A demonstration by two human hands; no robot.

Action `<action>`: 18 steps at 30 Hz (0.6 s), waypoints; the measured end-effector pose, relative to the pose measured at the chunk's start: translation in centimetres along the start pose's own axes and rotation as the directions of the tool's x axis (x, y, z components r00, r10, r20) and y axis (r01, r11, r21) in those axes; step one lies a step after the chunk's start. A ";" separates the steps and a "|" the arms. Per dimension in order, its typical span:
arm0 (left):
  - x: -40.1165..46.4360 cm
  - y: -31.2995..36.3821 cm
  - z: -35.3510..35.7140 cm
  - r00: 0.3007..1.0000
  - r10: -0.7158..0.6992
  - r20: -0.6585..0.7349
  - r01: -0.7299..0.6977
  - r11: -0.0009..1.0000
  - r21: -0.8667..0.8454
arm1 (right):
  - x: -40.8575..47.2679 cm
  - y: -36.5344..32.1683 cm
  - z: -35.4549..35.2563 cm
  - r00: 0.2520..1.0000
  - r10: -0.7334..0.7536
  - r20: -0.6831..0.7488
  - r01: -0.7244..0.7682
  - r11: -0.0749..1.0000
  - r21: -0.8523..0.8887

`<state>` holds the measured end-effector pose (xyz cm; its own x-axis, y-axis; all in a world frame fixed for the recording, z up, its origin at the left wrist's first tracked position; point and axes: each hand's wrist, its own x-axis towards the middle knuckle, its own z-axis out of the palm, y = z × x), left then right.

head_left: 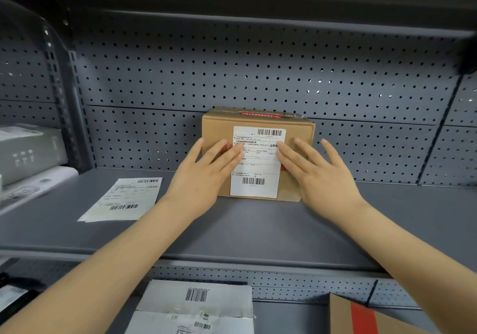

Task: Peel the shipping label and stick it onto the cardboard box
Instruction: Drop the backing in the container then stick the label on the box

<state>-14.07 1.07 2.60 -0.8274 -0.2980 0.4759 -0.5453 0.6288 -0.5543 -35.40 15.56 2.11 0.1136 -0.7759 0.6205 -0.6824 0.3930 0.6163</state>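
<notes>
Hidden: your fingers cover both side edges of the shipping label; its print is unreadable.
Hands: your left hand and right hand, flat, spread, press the label onto the cardboard box.

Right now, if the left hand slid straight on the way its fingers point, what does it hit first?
The left hand lies flat on the box, fingers pointing up and right with tips on the label's left edge. It would slide further across the label; the right hand comes next.
</notes>
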 end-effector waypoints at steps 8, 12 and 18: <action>1.7 0.6 -0.7 0.986 0.035 -0.160 -0.024 0.997 0.069 | 2.4 -1.4 -0.9 0.995 0.014 -0.094 -0.011 0.999 0.037; 1.7 -0.1 -0.2 0.992 -0.020 -0.125 0.023 0.999 0.022 | 2.7 -0.9 -0.4 0.997 0.029 -0.065 -0.029 1.000 0.006; 0.2 -1.4 0.7 0.989 -0.098 -0.109 0.093 0.994 -0.050 | 0.5 0.4 0.1 0.997 0.062 -0.040 -0.061 0.998 0.026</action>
<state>-13.60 -0.35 2.99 -0.7502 -0.2784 0.5998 -0.6128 0.6333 -0.4726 -35.69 15.30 2.62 0.1000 -0.7300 0.6761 -0.7063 0.4266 0.5650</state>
